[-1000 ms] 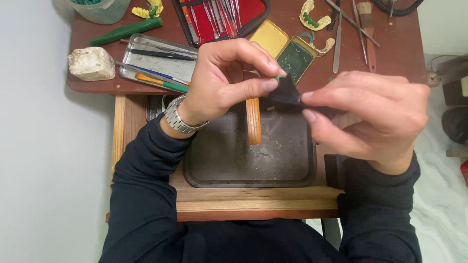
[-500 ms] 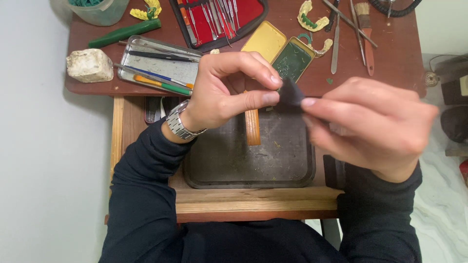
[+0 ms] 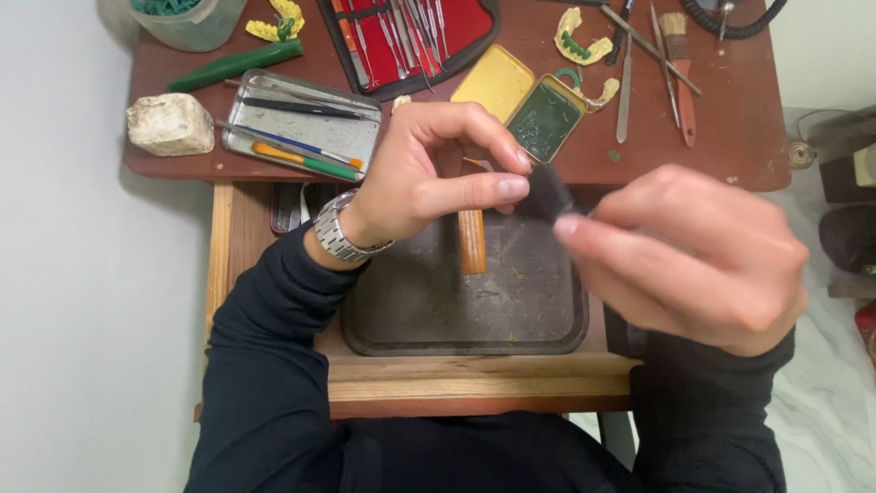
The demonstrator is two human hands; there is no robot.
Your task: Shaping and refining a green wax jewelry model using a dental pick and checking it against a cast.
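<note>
My left hand (image 3: 429, 178), with a metal watch (image 3: 339, 233) on its wrist, pinches thumb against fingers at one edge of a small dark flat piece (image 3: 547, 194). My right hand (image 3: 693, 256), blurred, grips the other edge with its fingertips. Both hands hover over a dark rectangular tray (image 3: 411, 310) on a wooden pull-out shelf. A wooden peg (image 3: 472, 246) juts out over the tray under my left hand. Something thin shows between my left fingers; I cannot tell what it is.
On the brown desk (image 3: 730, 137) lie a metal tray of hand tools (image 3: 301, 128), a red instrument case (image 3: 411, 36), an open yellow tin (image 3: 525, 100), a pale stone block (image 3: 171, 123), a green stick (image 3: 233, 64), tooth casts (image 3: 579, 36) and a brush (image 3: 680, 73).
Both hands have sunk slightly in view with the dark piece still between them. My right hand has shifted down and is more blurred.
</note>
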